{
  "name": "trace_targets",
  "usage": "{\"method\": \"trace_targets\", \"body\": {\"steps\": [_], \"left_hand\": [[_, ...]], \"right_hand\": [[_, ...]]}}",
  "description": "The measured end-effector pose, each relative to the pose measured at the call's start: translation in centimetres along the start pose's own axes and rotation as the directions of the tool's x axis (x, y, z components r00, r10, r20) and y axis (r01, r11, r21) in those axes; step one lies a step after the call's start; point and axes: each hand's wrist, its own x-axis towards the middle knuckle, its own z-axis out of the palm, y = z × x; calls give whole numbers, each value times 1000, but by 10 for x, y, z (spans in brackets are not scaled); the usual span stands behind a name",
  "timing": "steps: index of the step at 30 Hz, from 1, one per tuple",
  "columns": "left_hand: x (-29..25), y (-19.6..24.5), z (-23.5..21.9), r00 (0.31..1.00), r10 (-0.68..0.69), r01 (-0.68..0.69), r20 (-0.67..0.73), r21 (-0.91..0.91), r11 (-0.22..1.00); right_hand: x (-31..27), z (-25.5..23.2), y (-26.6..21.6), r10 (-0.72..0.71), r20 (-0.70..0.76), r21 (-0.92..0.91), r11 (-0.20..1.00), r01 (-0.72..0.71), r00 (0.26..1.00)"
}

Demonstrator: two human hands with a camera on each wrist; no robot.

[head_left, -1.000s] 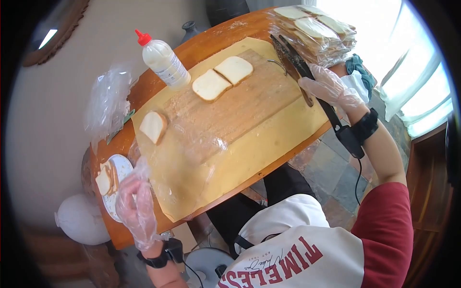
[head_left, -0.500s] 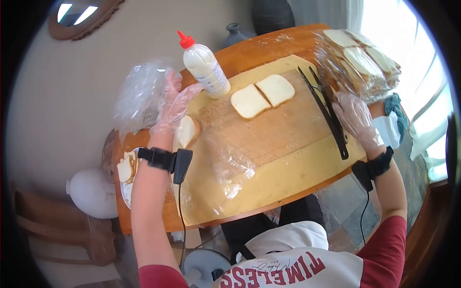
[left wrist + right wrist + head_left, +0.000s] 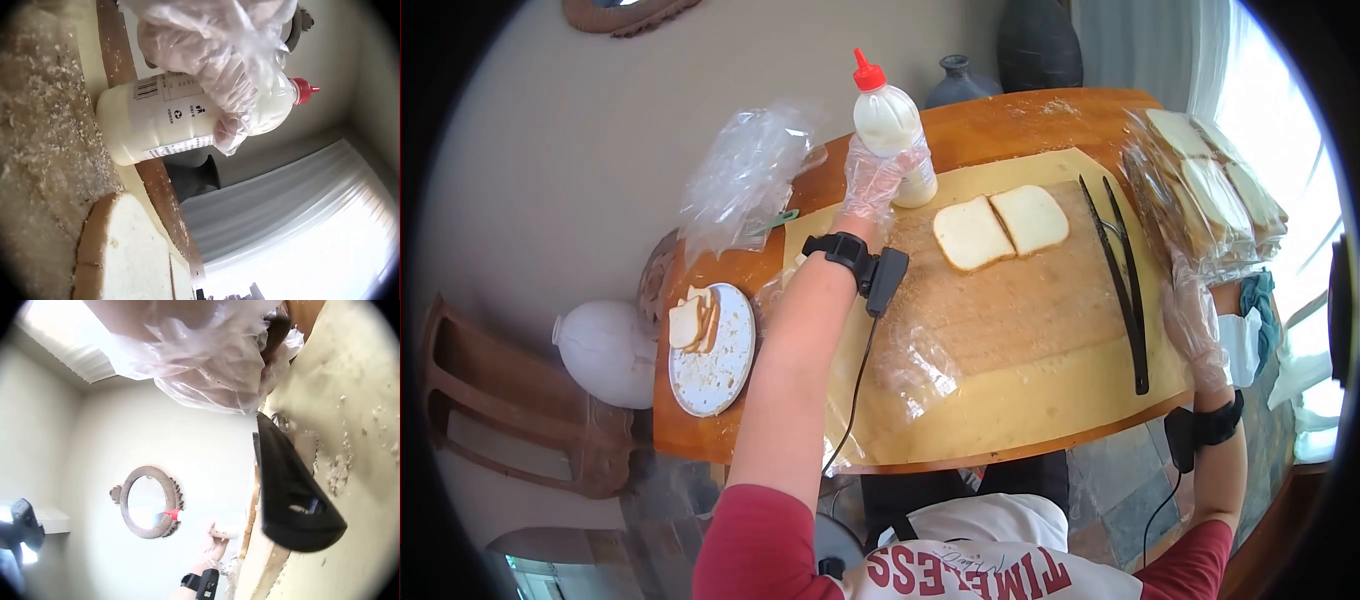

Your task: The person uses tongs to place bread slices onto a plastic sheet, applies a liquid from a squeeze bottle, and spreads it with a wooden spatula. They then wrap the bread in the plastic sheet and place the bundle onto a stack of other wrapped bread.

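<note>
My left hand [image 3: 873,182], in a clear plastic glove, grips a squeeze bottle [image 3: 165,115] with a red nozzle cap around its middle. The bottle stands upright at the back of the board, its contents pale. Two bread slices [image 3: 972,234] lie side by side on the wooden board [image 3: 1020,310]. My gloved right hand [image 3: 1192,315] is at the right edge of the paper, with a dark brown handle [image 3: 276,334], apparently a knife's, at its curled fingers. The knife is mostly hidden. Black tongs [image 3: 1133,310] lie just left of that hand.
A wrapped stack of bread [image 3: 1215,190] sits at the right end of the table. On the left are a white plate [image 3: 725,365] with crusts and a pile of clear plastic bags [image 3: 745,180]. Yellow paper [image 3: 1050,390] lies under the board. Crumbs cover the board.
My left hand has risen from beside the plate, passed the bags and taken hold of the bottle. My right hand has left the tongs and moved right. The loose left slice is now hidden.
</note>
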Motion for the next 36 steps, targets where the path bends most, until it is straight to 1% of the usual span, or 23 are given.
{"method": "trace_targets", "body": {"steps": [1,3,4,5,6,7,8,10,11,13,14,16,17,19,20,23,26,28,29,30,32,34,36], "left_hand": [[0,8,2,999,45,-46,14,56,997],[1,20,-5,990,125,-133,59,164,977],[7,25,-12,974,182,-207,133,201,958],[10,29,-20,951,230,-275,209,225,935],[3,45,-24,952,239,-302,191,451,840],[-6,66,-25,949,260,-312,179,651,692],[-12,79,-25,931,258,-364,259,721,590],[-24,100,-26,883,229,-467,410,813,347],[-31,106,-25,857,182,-515,482,815,265],[-39,116,-23,794,78,-608,603,788,99],[-42,120,-21,777,61,-630,627,775,52],[-46,125,-16,741,22,-671,672,741,-43],[-47,128,-12,726,35,-683,687,726,-85],[-47,131,0,693,57,-703,719,691,-166],[-46,133,6,682,62,-709,728,680,-188],[-40,135,22,645,70,-729,761,641,-241],[-38,134,35,599,82,-753,797,595,-280],[-39,135,43,566,94,-763,819,563,-317],[-40,135,47,556,93,-771,826,554,-313],[-39,136,50,546,93,-779,833,545,-309],[-39,140,54,523,98,-790,846,525,-316],[-37,147,56,500,106,-797,860,504,-334],[-36,155,55,505,91,-807,858,507,-303]], "right_hand": [[-3,-7,-4,6,7,20,1000,-6,1000],[-7,-16,-8,-84,-12,85,993,85,996],[-10,-21,-11,-119,-19,117,986,120,993],[-14,-29,-20,-62,57,183,982,50,996],[-14,-38,-33,-9,135,240,971,-24,991],[-13,-43,-44,36,210,291,952,-98,977],[-12,-44,-50,34,244,271,957,-101,969],[-11,-45,-58,17,309,241,966,-96,951],[-13,-37,-58,-45,233,233,972,-11,971],[-8,-22,-53,-65,203,208,978,22,977],[-5,-19,-53,-76,189,197,980,38,979],[-2,-20,-59,-50,191,239,971,2,980],[-1,-21,-62,-36,191,260,965,-15,981],[-4,-21,-62,-119,134,265,961,81,984],[-5,-21,-61,-160,106,264,956,128,981],[-9,-13,-55,-256,66,175,954,242,964],[-8,-21,-59,-177,191,87,983,163,965],[-5,-20,-57,-167,171,83,984,155,971],[-5,-20,-54,-161,159,81,985,150,974],[-5,-16,-48,-245,96,106,966,235,965],[-8,-6,-36,-401,-34,138,906,401,916],[-10,-5,-37,-347,25,442,845,301,938],[-8,-1,-41,-398,-71,435,812,388,914]]}}
